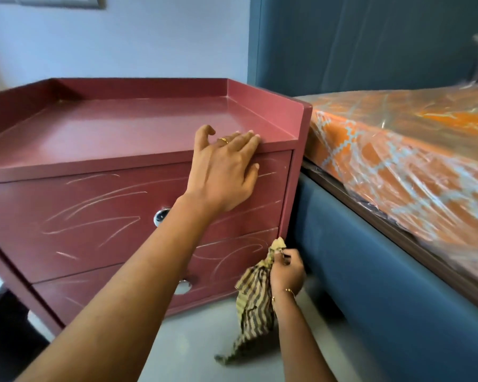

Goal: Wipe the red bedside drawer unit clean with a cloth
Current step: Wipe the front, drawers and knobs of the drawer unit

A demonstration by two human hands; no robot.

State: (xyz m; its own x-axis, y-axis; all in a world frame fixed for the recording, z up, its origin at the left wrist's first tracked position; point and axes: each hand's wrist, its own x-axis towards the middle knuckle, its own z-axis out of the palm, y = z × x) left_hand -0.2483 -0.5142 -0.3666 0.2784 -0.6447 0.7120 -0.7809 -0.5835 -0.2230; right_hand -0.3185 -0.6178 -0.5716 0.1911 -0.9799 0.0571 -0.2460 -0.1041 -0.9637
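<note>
pale blue wall (149, 37) is standing behind the red drawer unit (94, 139), which is sitting on a grey floor (199, 340) with its right side just beside the blue bed frame (370, 257). a plastic-wrapped orange mattress (411, 166) is lying on that frame, near the unit's raised rim. the left hand (224, 172) is resting open and flat over the front top edge, fingers spread, its grip released and grasping nothing. the left forearm is crossing in front of the upper drawer, partly hiding one round metal handle (162, 216). the right hand (286, 271) is clenching a striped cloth (255, 299) low down by the lower drawer's right corner, close to the bed frame, with the cloth hanging toward the floor. pale scratch marks are showing on both drawer fronts
</note>
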